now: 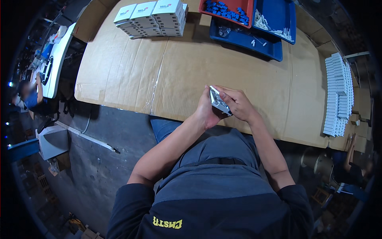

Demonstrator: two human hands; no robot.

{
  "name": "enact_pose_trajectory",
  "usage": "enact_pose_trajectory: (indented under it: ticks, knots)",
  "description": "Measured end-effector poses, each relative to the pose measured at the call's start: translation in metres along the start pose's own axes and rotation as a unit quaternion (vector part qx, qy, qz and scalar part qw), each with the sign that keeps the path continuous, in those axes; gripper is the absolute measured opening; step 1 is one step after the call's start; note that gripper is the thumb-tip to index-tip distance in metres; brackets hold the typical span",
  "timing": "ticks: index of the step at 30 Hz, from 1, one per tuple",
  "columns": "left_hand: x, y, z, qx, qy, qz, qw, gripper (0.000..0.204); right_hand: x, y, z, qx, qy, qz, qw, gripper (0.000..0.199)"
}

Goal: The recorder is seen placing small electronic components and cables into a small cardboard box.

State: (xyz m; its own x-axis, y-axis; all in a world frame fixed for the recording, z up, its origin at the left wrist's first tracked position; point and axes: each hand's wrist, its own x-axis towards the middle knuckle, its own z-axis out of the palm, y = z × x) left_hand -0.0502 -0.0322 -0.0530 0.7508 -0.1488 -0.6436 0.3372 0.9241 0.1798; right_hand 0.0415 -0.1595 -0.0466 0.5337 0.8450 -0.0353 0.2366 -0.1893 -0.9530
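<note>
My left hand (207,108) is closed around the side of a small white rectangular plastic housing (218,102), just over the near edge of the cardboard-covered table. The housing is tilted, and its hollow inner side with grey details faces up. From the other side my right hand (240,104) grips the same housing, its thumb lying on the open face and its fingers behind. Whether a smaller part sits under that thumb cannot be made out.
Stacked white boxes (151,26) stand far left on the table (191,71). A red tray (249,14) of blue parts and a blue tray (293,24) of white pieces rest above another blue tray (274,54). White housings (338,95) are piled at right. Other people sit at both sides.
</note>
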Motion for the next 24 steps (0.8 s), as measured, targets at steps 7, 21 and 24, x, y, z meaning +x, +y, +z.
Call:
enact_pose_trajectory:
  ticks: [7,21,24]
  knots:
    - [0.004,-0.007,-0.003,0.007,0.011,0.009,1.0,0.078,-0.004,0.006,0.001,0.001,-0.016,0.017,1.0,0.049]
    - [-0.005,0.007,0.002,0.043,0.007,0.083,0.996,0.057,-0.015,-0.003,0.002,-0.098,-0.007,-0.056,0.994,0.059]
    - [-0.006,0.015,0.007,0.115,-0.02,0.15,0.982,0.056,-0.012,-0.014,0.009,-0.042,0.059,-0.043,0.996,0.062]
